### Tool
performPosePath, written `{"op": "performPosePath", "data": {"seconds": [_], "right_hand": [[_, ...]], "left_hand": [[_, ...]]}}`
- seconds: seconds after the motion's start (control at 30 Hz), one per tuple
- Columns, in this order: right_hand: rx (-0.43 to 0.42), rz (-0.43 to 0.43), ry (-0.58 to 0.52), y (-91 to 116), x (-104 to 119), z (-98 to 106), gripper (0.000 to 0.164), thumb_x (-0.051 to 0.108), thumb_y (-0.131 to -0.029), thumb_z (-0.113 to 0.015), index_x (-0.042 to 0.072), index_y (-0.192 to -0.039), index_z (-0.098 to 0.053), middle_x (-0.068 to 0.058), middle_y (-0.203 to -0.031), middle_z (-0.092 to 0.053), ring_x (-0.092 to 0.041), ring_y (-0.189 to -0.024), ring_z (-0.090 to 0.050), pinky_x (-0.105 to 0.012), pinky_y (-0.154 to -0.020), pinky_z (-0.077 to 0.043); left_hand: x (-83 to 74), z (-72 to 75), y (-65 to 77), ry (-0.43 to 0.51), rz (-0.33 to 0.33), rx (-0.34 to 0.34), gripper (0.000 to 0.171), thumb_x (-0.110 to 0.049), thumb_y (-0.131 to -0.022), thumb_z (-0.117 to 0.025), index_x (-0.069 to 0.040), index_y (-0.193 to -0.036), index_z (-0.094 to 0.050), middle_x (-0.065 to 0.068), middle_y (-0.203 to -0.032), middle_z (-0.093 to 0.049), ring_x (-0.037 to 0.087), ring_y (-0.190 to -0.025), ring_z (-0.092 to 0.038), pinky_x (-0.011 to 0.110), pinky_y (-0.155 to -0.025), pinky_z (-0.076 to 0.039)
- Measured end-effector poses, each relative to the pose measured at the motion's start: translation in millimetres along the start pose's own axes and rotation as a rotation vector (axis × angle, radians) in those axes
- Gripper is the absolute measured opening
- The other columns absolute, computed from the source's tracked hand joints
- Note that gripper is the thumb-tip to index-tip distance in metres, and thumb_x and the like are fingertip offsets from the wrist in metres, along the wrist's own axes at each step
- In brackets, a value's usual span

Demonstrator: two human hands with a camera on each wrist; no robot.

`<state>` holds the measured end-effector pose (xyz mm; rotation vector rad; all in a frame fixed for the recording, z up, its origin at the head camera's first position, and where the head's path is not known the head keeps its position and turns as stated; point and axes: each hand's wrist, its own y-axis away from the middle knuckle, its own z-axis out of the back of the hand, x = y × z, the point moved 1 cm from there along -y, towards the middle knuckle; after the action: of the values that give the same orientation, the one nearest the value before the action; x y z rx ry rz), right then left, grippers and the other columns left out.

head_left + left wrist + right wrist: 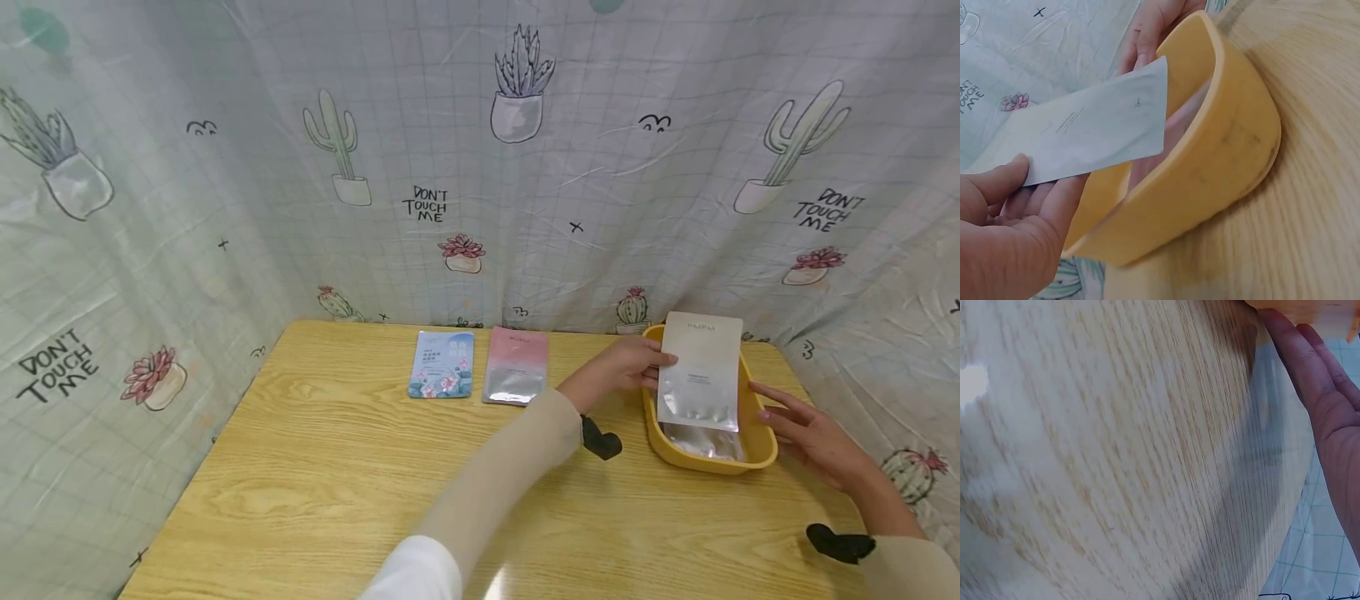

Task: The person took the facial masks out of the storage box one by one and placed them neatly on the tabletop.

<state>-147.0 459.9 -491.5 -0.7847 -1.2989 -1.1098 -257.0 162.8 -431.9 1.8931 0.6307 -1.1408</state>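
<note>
My left hand [632, 363] pinches a pale, silver-bottomed face mask packet [701, 367] by its left edge, thumb on top and fingers beneath. The packet is held tilted above a yellow plastic basket [711, 463]; in the left wrist view its lower end reaches over the opening. Inside the basket lies another silvery packet [705, 442], partly covered by the held one. At the basket's right side, my right hand [813, 437] touches the wall with its fingers extended. The right wrist view shows those fingers [1300, 359] straight against the basket's outside.
A blue floral packet [441, 364] and a pink-and-silver packet [516, 367] lie side by side on the wooden table [337, 467], left of the basket. A cactus-print curtain [420, 150] hangs behind the table and along both sides.
</note>
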Motion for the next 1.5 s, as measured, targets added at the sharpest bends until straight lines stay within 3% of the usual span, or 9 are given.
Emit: {"op": "performPosePath", "data": {"seconds": [0.13,0.37,0.53,0.63,0.73,0.83,1.2,1.37,1.5], "right_hand": [[0.013,0.022,-0.045,-1,-3,0,0.057,0.005,-0.11,-0.042,0.017,-0.163,-0.024,0.021,-0.13,-0.058,0.002,-0.114,-0.063,-0.022,-0.087,-0.057],[0.02,0.03,-0.069,-2,-5,1,0.056,0.004,-0.11,-0.042,0.017,-0.163,-0.027,0.022,-0.131,-0.06,0.001,-0.114,-0.063,-0.022,-0.086,-0.057],[-0.003,0.007,-0.012,-1,-4,1,0.057,0.008,-0.11,-0.043,0.019,-0.163,-0.025,0.025,-0.129,-0.058,0.004,-0.112,-0.063,-0.022,-0.086,-0.058],[-0.015,-0.014,0.005,-1,-3,1,0.058,0.009,-0.11,-0.044,0.02,-0.164,-0.023,0.027,-0.128,-0.058,0.005,-0.112,-0.063,-0.022,-0.085,-0.058],[-0.021,-0.023,0.003,0,-2,1,0.058,0.009,-0.11,-0.044,0.021,-0.163,-0.024,0.028,-0.127,-0.058,0.005,-0.11,-0.063,-0.023,-0.084,-0.058],[-0.021,-0.026,-0.001,-1,-1,0,0.058,0.009,-0.11,-0.044,0.021,-0.163,-0.025,0.027,-0.127,-0.059,0.004,-0.11,-0.064,-0.023,-0.083,-0.059],[-0.027,-0.04,0.036,-2,2,1,0.058,0.012,-0.11,-0.045,0.021,-0.164,-0.023,0.03,-0.127,-0.057,0.005,-0.11,-0.063,-0.023,-0.084,-0.059],[-0.011,-0.041,0.012,-2,1,3,0.058,0.011,-0.11,-0.044,0.023,-0.163,-0.025,0.028,-0.127,-0.058,0.003,-0.11,-0.064,-0.025,-0.084,-0.059],[-0.005,-0.032,-0.013,-2,0,2,0.057,0.009,-0.11,-0.043,0.022,-0.163,-0.026,0.026,-0.128,-0.059,0.002,-0.111,-0.065,-0.025,-0.084,-0.059]], "left_hand": [[-5.1,11.8,2.7,-0.009,-0.025,0.016,0.016,-0.001,-0.099,-0.063,0.006,-0.109,-0.073,0.024,-0.108,-0.074,0.04,-0.111,-0.068,0.046,-0.091,-0.058],[-12.9,35.8,8.8,-0.059,-0.101,0.056,0.025,0.001,-0.096,-0.067,0.006,-0.12,-0.071,0.006,-0.086,-0.073,0.015,-0.07,-0.068,0.033,-0.07,-0.061],[-19.7,53.1,15.9,-0.097,-0.148,0.06,0.029,0.002,-0.097,-0.067,0.005,-0.126,-0.068,0.005,-0.089,-0.073,0.014,-0.072,-0.068,0.036,-0.073,-0.062],[-23.4,64.5,19.3,-0.086,-0.159,0.049,0.023,0.003,-0.096,-0.067,0.005,-0.118,-0.07,0.004,-0.086,-0.071,0.015,-0.071,-0.068,0.033,-0.067,-0.061],[-25.8,77.5,23.1,-0.087,-0.169,0.029,0.004,0.005,-0.095,-0.067,0.002,-0.094,-0.067,0.002,-0.079,-0.066,0.012,-0.068,-0.065,0.028,-0.059,-0.058],[-28.3,91.8,28.2,-0.1,-0.179,0.008,0.027,0.006,-0.095,-0.066,-0.005,-0.076,-0.051,0.001,-0.075,-0.059,0.011,-0.065,-0.061,0.027,-0.055,-0.054],[-35.9,134.3,42.9,-0.209,-0.146,-0.096,0.01,-0.001,-0.095,-0.07,-0.005,-0.088,-0.064,0.001,-0.082,-0.066,0.012,-0.072,-0.065,0.03,-0.066,-0.057],[-29.2,144.4,39.0,-0.202,-0.123,-0.126,0.023,-0.003,-0.095,-0.071,-0.01,-0.077,-0.058,-0.001,-0.078,-0.063,0.01,-0.068,-0.061,0.034,-0.068,-0.054],[-20.1,146.4,33.1,-0.155,-0.105,-0.132,0.014,0.002,-0.093,-0.071,-0.006,-0.082,-0.066,0.002,-0.081,-0.067,0.011,-0.07,-0.065,0.028,-0.063,-0.057]]}}
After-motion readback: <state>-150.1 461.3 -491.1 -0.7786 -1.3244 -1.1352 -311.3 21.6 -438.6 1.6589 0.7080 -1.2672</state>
